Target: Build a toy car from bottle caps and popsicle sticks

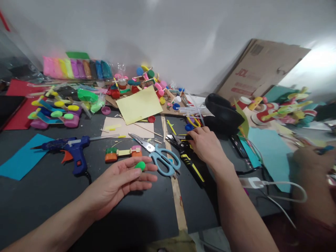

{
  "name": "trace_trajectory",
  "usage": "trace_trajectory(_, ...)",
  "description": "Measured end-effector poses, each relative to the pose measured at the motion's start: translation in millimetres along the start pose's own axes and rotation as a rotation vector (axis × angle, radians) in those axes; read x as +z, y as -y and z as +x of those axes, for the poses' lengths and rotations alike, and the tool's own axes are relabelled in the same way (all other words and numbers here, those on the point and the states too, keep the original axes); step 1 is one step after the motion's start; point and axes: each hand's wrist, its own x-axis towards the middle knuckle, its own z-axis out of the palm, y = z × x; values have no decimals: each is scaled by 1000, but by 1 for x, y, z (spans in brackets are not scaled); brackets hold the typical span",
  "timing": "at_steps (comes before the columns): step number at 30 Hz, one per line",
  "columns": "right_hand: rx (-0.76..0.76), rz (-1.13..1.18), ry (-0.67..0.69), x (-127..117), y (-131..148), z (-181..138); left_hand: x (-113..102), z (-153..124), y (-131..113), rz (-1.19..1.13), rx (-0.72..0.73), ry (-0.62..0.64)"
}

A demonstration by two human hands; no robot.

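My left hand point(126, 182) is turned palm up, with a small bright green clay ball point(140, 165) pinched between thumb and fingers. My right hand point(206, 143) reaches forward, its fingers curled down over the end of a slim black tool point(181, 137) with a silver tip; its exact kind is unclear. Black-and-yellow pliers point(190, 164) lie just below these fingers. Between the hands rest blue-handled scissors point(162, 159), blades pointing away to the left. Beyond my left hand sits a small piece point(123, 152) with orange, green and pink clay ends joined by a pale stick.
A blue glue gun point(76, 148) lies left on blue paper point(21, 161). Clay-wheeled models point(55, 112), yellow paper point(140, 105) and clay packs point(78, 69) line the back. A black case point(223, 113), cables point(286, 183) and another person's arm point(312, 182) are at right.
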Motion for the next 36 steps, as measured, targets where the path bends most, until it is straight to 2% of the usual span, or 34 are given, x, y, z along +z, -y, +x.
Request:
trace_trajectory(3,50,18,-44,1,-1,-1,-1,1,1,-17,9,17)
trace_trajectory(6,163,78,-123,2,-4,-5,-2,1,2,-42,18,45)
trace_trajectory(9,306,184,-254,-1,-3,-13,-2,0,2,-72,30,53)
trace_trajectory(12,357,327,-397,-8,11,-28,-2,0,2,-101,44,72)
trace_trajectory(15,240,522,-483,-18,37,-46,-1,1,1,-124,68,75)
trace_trajectory(17,46,645,-517,-25,53,-55,-1,2,0,-137,80,51)
trace_trajectory(19,-174,712,-477,-30,63,-60,-1,3,0,-148,87,40)
trace_trajectory(21,-307,757,-422,-33,68,-62,-2,4,1,-160,102,68)
trace_trajectory(25,-361,780,-403,-34,69,-63,-5,6,4,-168,154,136)
trace_trajectory(32,-477,720,-405,-34,73,-68,-6,6,6,-124,218,105)
trace_trajectory(36,-485,657,-414,-32,74,-71,-6,4,5,-118,248,99)
